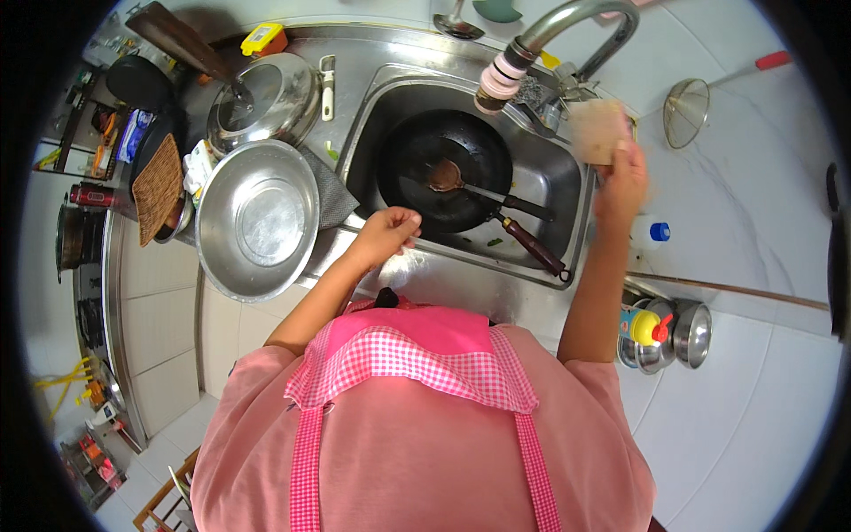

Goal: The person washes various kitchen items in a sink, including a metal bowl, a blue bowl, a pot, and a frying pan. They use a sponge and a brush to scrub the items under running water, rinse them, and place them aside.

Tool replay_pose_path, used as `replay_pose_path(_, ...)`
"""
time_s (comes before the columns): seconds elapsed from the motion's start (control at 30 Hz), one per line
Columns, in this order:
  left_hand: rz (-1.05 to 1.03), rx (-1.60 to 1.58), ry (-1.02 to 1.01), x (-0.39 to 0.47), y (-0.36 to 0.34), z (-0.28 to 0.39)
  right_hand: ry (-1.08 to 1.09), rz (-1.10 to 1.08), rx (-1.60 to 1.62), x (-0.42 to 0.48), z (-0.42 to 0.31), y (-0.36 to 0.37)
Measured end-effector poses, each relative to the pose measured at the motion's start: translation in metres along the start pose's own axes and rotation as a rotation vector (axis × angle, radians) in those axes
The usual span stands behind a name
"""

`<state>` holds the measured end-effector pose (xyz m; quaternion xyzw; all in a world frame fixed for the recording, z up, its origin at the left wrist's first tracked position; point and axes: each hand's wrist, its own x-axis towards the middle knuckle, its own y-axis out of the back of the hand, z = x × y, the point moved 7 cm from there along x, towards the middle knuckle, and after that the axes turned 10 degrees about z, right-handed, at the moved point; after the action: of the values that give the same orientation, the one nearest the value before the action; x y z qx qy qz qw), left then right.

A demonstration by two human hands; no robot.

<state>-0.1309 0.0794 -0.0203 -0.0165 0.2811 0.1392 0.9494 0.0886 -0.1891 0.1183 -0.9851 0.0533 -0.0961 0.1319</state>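
My right hand (621,176) is shut on a beige sponge or folded cloth (595,130), blurred, at the right rim of the steel sink (542,176). My left hand (389,234) hovers by the sink's front edge, fingers curled in and nothing visible in them. Inside the sink sits a black wok (405,149) with some liquid in it, its dark wooden handle (535,247) slanting towards the front right corner. A metal wok ladle or turner (447,176) rests in the wok, its black handle reaching over the rim. Green scraps (494,242) lie on the sink floor.
Above the sink's back right arches a faucet (578,13) with a pink filter tip. Left stand a wide steel basin (266,226), a lidded pot (262,100) and a peeler (327,86). A blue-capped bottle (655,231) is right; a mesh strainer (687,113) hangs on the wall.
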Motion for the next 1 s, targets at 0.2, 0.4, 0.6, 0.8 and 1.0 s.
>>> replay_pose_path(0.2, -0.553, -0.834, 0.21, 0.04, -0.081, 0.063, -0.724, -0.182, 0.453, -0.086, 0.107, -0.06)
replay_pose_path(0.4, -0.658, -1.095, 0.172, 0.07, -0.091, 0.091, -0.065, -0.187, -0.516, -0.046, 0.094, -0.072)
replay_pose_path(0.6, -0.491, -1.105, 0.24, 0.097, -0.085, 0.086, 0.452, -0.151, -1.107, 0.025, 0.103, -0.092)
replay_pose_path(0.8, -0.425, -1.035, 0.255, 0.11, -0.077, 0.089, 0.535, -0.208, -1.221, 0.038, 0.119, -0.1)
replay_pose_path(1.0, -0.422, -1.023, 0.275, 0.109, -0.077, 0.088, 0.455, -0.245, -1.267, 0.031, 0.123, -0.095)
